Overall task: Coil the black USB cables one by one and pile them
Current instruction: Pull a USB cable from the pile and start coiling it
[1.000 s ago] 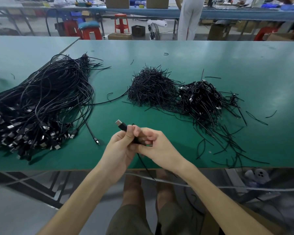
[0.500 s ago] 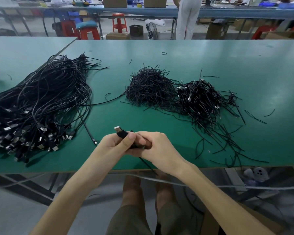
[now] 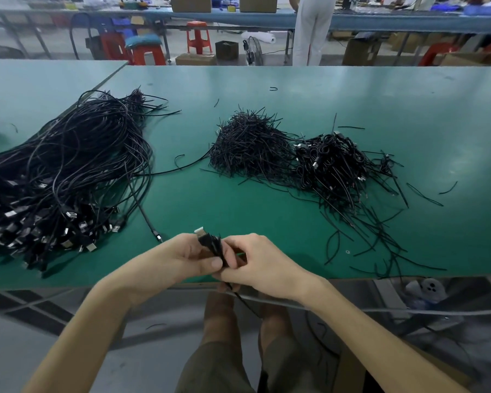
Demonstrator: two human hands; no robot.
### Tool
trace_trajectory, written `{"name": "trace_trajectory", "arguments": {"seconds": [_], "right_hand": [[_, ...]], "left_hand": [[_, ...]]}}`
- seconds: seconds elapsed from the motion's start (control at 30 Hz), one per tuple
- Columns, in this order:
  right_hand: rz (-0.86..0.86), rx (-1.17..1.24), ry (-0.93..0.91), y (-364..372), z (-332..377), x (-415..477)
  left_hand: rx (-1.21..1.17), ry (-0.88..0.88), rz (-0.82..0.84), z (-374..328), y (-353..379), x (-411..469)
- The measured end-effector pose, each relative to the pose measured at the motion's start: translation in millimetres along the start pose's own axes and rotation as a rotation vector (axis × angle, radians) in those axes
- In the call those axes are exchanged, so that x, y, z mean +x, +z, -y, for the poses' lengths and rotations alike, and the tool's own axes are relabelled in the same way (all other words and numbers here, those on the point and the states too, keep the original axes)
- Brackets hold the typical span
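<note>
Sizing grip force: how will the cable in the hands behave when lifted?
Likely floppy: the cable hangs limp below the table. Probably light: left hand and right hand hold it by fingertips. Folds may spring loose if released.

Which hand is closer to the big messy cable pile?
Left. The left hand is just right of the big cable pile; the right hand is farther right. Both grip one USB cable.

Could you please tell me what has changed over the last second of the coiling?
The left hand and right hand drew back toward the table's near edge, still gripping the cable. More strands are bunched between them now. Nothing was let go. The loose heap, the ties and the coiled pile lie unchanged.
</note>
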State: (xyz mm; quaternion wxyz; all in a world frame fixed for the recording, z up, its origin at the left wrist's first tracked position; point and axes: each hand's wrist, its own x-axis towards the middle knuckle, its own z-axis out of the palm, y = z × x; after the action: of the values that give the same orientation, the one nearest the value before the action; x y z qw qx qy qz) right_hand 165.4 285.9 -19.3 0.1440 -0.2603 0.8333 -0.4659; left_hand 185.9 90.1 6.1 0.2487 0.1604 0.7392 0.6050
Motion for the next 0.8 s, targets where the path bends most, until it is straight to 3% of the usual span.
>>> {"name": "trace_trajectory", "arguments": {"seconds": [0.17,0.37,0.53,0.6,0.73,0.8], "right_hand": [[-0.037,-0.05,-0.033,2,3,1],[-0.136,-0.006,-0.105,-1,1,2],[-0.165,0.057,-0.059,-3,-6,4],[-0.177,0.071,-0.014,-4,-7,3],[-0.158,-0.145,0.0,-6,-10,2],[-0.162,-0.267,-0.019,-8,-10,5]], "left_hand": [[0.092,-0.041,-0.071,-7,-3,2],[0.127,0.081,-0.248,-3,5,11],[0.059,0.073,-0.574,6,12,18],[0.047,0.056,-0.631,9,13,21],[0.349,-0.019,-0.748,18,16,27],[0.378,-0.046,-0.782,21,16,29]]}}
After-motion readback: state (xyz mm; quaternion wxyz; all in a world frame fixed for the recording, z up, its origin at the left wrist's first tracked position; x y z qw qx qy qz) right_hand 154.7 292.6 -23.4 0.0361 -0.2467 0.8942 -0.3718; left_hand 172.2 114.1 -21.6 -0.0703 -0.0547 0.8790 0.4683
